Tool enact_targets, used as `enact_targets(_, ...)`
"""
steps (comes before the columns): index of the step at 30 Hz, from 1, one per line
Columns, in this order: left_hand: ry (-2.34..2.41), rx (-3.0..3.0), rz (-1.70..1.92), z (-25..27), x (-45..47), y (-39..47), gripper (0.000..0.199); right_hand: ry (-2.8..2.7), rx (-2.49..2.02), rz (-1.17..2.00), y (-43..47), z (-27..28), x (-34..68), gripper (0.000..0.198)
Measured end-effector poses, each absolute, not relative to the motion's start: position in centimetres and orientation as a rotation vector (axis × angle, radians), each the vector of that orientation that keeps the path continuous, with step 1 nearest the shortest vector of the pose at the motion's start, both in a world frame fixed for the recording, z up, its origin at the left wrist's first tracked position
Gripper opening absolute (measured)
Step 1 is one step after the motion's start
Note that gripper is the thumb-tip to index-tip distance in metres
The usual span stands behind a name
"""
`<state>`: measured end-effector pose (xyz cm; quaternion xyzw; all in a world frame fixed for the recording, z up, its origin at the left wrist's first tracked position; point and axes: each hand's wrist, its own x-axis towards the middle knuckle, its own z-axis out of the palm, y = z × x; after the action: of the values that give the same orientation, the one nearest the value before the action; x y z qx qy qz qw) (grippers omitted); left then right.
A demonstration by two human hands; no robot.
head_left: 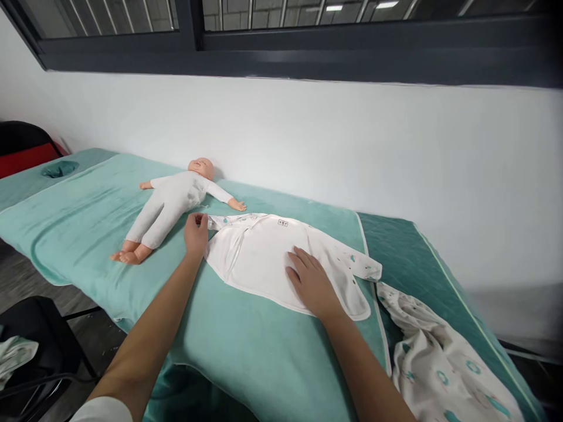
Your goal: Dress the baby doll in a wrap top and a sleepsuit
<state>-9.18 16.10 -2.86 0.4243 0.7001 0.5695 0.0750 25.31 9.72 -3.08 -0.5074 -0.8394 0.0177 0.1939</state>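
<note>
A small white baby shirt (259, 258) lies spread out on the green bed cover, its long printed sleeves reaching to both sides. At the end of the left sleeve, my left hand (196, 233) is closed, pinching the cuff between thumb and fingers. My right hand (314, 281) rests flat on the body of the shirt, fingers stretched out. Beyond my left hand a baby doll (173, 196) in a white suit lies on its back, arms spread and feet bare. Its nearer hand is a little above the shirt's left sleeve.
Printed white baby clothing (444, 346) lies crumpled at the bed's right end. The green-covered bed (88, 234) runs along a white wall (308, 140) under a dark window frame. A black chair (39, 334) with a cloth on it stands at lower left; a red-and-black chair (29, 155) is behind.
</note>
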Motion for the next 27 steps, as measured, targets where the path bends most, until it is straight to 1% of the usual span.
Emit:
enact_targets(7, 2.273, 1.307, 1.388, -2.8, -9.2, 16.3, 0.029, -2.363, -1.400, 0.071, 9.8, -3.0, 25.6, 0.042)
enact_targets(10, 2.296, 1.354, 1.316, -2.8, -9.2, 16.3, 0.032, -2.357, -1.395, 0.083, 9.8, -3.0, 25.6, 0.042)
enact_targets(12, 2.260, 1.362, 1.382, -2.8, -9.3, 16.4, 0.032, -2.360, -1.383, 0.092, 9.8, -2.9, 25.7, 0.042)
enact_targets(15, 2.163, 1.264, 1.640, -2.9, -9.4, 16.4, 0.028, -2.372, -1.377, 0.109, 9.8, -2.8, 25.8, 0.043)
enact_targets(17, 2.137, 1.201, 1.744, -2.9, -9.6, 16.4, 0.025, -2.376, -1.386, 0.115, 9.7, -2.7, 25.9, 0.043)
enact_targets(19, 2.147, 1.188, 1.764, -3.0, -9.7, 16.3, 0.028, -2.373, -1.399, 0.113, 9.6, -2.7, 25.8, 0.043)
enact_targets(23, 2.144, 1.198, 1.775, -3.0, -9.8, 16.0, 0.041, -2.344, -1.446, 0.087, 9.2, -2.6, 25.1, 0.041)
enact_targets(27, 1.974, 1.283, 1.760, -2.8, -9.4, 15.9, 0.040, -2.334, -1.441, 0.067, 9.0, -2.3, 24.2, 0.042)
